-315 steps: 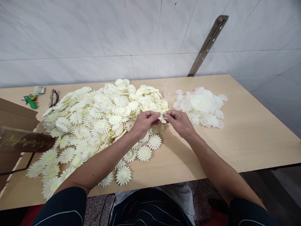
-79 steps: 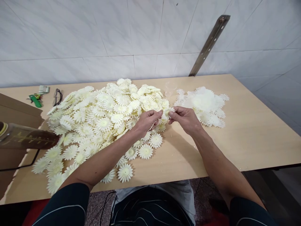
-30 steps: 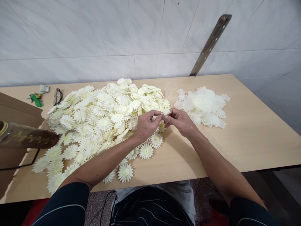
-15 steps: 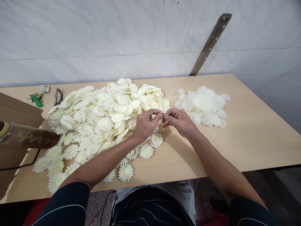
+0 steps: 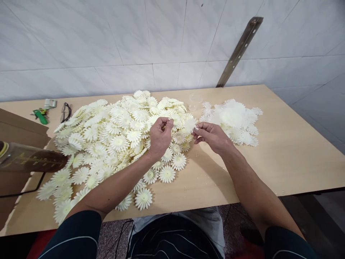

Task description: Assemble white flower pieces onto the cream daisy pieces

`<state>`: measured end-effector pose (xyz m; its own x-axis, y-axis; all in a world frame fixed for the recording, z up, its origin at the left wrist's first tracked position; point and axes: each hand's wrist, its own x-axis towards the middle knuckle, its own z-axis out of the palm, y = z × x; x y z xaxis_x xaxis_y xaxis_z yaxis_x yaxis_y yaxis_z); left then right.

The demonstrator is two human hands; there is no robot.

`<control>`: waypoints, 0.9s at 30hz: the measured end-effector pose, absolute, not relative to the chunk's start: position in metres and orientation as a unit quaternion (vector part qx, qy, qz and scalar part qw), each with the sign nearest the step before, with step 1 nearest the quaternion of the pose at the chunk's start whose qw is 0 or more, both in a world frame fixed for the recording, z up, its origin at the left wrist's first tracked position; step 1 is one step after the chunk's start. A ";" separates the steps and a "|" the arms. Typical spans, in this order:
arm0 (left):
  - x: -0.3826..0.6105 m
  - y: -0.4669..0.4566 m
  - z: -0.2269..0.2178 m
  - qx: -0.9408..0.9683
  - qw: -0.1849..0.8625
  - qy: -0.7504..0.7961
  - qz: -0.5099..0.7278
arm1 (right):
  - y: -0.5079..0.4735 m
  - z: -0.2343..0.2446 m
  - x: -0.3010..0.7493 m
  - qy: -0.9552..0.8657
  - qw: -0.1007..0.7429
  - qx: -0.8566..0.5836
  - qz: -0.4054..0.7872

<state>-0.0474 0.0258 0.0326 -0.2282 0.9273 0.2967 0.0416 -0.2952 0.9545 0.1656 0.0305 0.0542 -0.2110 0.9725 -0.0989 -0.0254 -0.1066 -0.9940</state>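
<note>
A big heap of cream plastic daisy flowers (image 5: 115, 133) covers the left and middle of the wooden table (image 5: 283, 154). A smaller pile of whiter flowers (image 5: 233, 120) lies to the right. My right hand (image 5: 212, 136) pinches one white flower (image 5: 189, 125) between thumb and fingertips, just above the heap's right edge. My left hand (image 5: 159, 136) hovers over the heap with its fingertips pinched together; whatever is between them is too small to make out. The two hands are a little apart.
A small clear plastic cup (image 5: 194, 101) stands between the two piles near the wall. A green tool (image 5: 40, 115) and black glasses (image 5: 64, 110) lie at the far left. A cardboard box (image 5: 16, 133) and a dark bottle-like object (image 5: 29, 157) sit at the left edge. A metal bar (image 5: 238, 50) leans on the tiled wall.
Half a second ago both hands were pinched together on one flower. Now they have separated: the right hand keeps the white flower, and the left has pulled back to the left.
</note>
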 end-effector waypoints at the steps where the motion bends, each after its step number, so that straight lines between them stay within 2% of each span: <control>1: -0.048 0.026 0.032 0.503 0.359 0.479 0.624 | 0.031 0.055 0.168 -0.515 0.428 -0.460 0.583; 7: -0.047 0.027 0.028 0.486 0.390 0.475 0.621 | 0.030 0.062 0.174 -0.517 0.440 -0.435 0.592; 14: -0.046 0.028 0.025 0.491 0.401 0.478 0.608 | 0.028 0.071 0.178 -0.551 0.410 -0.401 0.607; 16: -0.046 0.028 0.026 0.488 0.411 0.475 0.606 | 0.030 0.070 0.185 -0.583 0.416 -0.435 0.546; 20: -0.045 0.026 0.027 0.478 0.423 0.483 0.600 | 0.040 0.069 0.217 -0.574 0.458 -0.592 0.334; 24: -0.043 0.025 0.027 0.486 0.425 0.493 0.582 | 0.050 0.071 0.263 -0.537 0.397 -0.738 0.099; 27: -0.042 0.023 0.026 0.496 0.418 0.496 0.577 | 0.051 0.073 0.275 -0.524 0.389 -0.757 -0.033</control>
<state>-0.0418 0.0232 0.0264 -0.1577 0.9747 0.1582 0.0097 -0.1587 0.9873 0.2747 0.0514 0.0733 0.4493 0.7670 0.4581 0.8188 -0.1483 -0.5547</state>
